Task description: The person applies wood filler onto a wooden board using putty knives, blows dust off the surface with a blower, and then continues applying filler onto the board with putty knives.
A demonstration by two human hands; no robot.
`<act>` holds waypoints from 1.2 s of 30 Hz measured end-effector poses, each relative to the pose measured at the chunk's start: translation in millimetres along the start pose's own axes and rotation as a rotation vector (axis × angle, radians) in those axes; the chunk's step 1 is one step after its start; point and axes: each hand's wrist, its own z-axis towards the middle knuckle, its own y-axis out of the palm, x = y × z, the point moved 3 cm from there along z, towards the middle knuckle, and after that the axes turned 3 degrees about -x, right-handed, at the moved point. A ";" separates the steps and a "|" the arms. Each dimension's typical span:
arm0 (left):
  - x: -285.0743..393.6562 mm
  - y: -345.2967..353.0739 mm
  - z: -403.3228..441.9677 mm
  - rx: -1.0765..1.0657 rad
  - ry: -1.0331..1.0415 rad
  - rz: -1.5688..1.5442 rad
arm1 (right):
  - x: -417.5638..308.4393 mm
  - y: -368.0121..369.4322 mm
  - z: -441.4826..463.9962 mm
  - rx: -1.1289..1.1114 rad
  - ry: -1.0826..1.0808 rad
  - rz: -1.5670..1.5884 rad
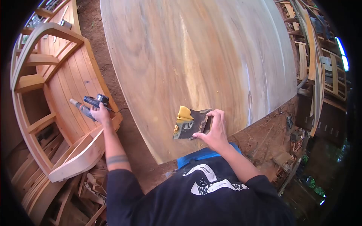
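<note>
My right hand [217, 132] grips the right edge of a dark, flat, squarish plate [192, 126], thumb on the near side and fingers on the far side. A thick lump of yellow paste [184, 113] sits on its left part, with greyish smears below. The plate is over the near part of a large wooden slab [158, 75]; I cannot tell whether it touches. Off to the left, my left hand [100, 113] is closed on a dark handheld power tool [92, 105] with a pale round end. This tool is over the wooden bench seat.
A wooden bench frame [71, 90] with a curved armrest stands at the left. Wood offcuts [71, 199] lie beneath it. More wooden frames [313, 64] stand along the right side. Bare earth [256, 139] with scraps shows beside the slab.
</note>
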 end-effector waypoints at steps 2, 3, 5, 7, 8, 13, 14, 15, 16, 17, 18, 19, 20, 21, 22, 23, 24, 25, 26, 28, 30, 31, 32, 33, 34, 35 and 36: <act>23.6 -22.1 -47.4 -0.029 0.018 -0.058 | 10.9 6.6 1.5 -0.017 0.025 0.172; 40.5 -37.0 -76.4 0.004 0.050 -0.027 | 15.9 7.6 -0.4 -0.028 0.034 0.257; 78.8 -59.6 -136.2 0.052 0.091 0.020 | 27.4 5.9 -4.3 -0.048 0.081 0.469; 123.2 -67.9 -201.4 0.017 0.137 0.071 | 58.3 11.6 -11.6 -0.170 0.176 0.844; 135.7 -66.1 -230.8 -0.063 0.172 0.085 | 54.2 -1.2 -14.5 -0.181 0.149 1.103; 166.5 -9.4 -367.3 -0.679 0.556 0.558 | 120.3 -55.5 -30.1 -0.116 0.139 1.309; 179.6 6.4 -391.6 -0.704 0.701 0.611 | 129.4 -69.4 -32.6 -0.076 0.124 1.339; 192.9 20.1 -411.8 -0.724 0.849 0.661 | 140.1 -82.7 -34.2 -0.057 0.125 1.374; 194.7 25.6 -425.3 -0.731 0.927 0.746 | 160.6 -88.3 -37.4 -0.044 0.114 1.374; 191.8 35.2 -430.8 -0.731 1.015 0.826 | 178.3 -94.4 -35.8 -0.022 0.090 1.376; 189.2 48.6 -430.9 -0.725 1.110 0.905 | 187.5 -106.3 -33.1 -0.027 0.073 1.403; 187.5 58.7 -428.7 -0.718 1.162 0.943 | 198.8 -115.9 -36.2 -0.027 0.064 1.434; 183.1 63.8 -423.6 -0.720 1.209 0.986 | 210.0 -124.2 -42.8 -0.027 0.067 1.466; 177.7 68.3 -417.9 -0.725 1.253 1.031 | 222.5 -134.0 -48.7 -0.032 0.052 1.483; 170.8 72.8 -410.2 -0.712 1.325 1.002 | 234.6 -143.7 -52.7 -0.040 0.037 1.495; 174.1 77.0 -411.7 -0.749 1.348 1.067 | 245.9 -153.2 -57.1 -0.051 0.024 1.504; 177.8 78.2 -411.2 -0.789 1.362 1.132 | 252.0 -159.0 -62.6 -0.044 0.034 1.526; 182.6 79.6 -412.4 -0.830 1.372 1.198 | 257.3 -166.4 -68.5 -0.040 0.047 1.549; 192.3 80.6 -417.0 -0.839 1.467 1.205 | 263.5 -172.6 -71.2 -0.038 0.059 1.569; 194.8 81.9 -411.2 -0.798 1.591 1.238 | 275.4 -175.5 -71.9 -0.042 0.042 1.581; 215.6 88.7 -414.5 -0.767 1.624 1.195 | 280.3 -178.9 -69.8 -0.046 0.036 1.592; 227.4 92.2 -409.7 -0.729 1.560 1.179 | 280.0 -180.2 -66.4 -0.042 0.036 1.592; 240.0 95.9 -403.8 -0.695 1.491 1.161 | 278.9 -181.3 -63.6 -0.040 0.041 1.589; 249.5 99.9 -395.8 -0.660 1.419 1.142 | 277.7 -182.9 -60.1 -0.040 0.046 1.583; 257.2 105.7 -388.7 -0.595 1.421 1.092 | 277.8 -181.8 -55.2 -0.041 0.045 1.581; 256.7 106.7 -383.6 -0.688 1.325 1.091 | 277.4 -179.9 -49.1 -0.040 0.043 1.579; 256.2 107.5 -378.1 -0.780 1.228 1.085 | 276.1 -179.6 -43.5 -0.037 0.040 1.576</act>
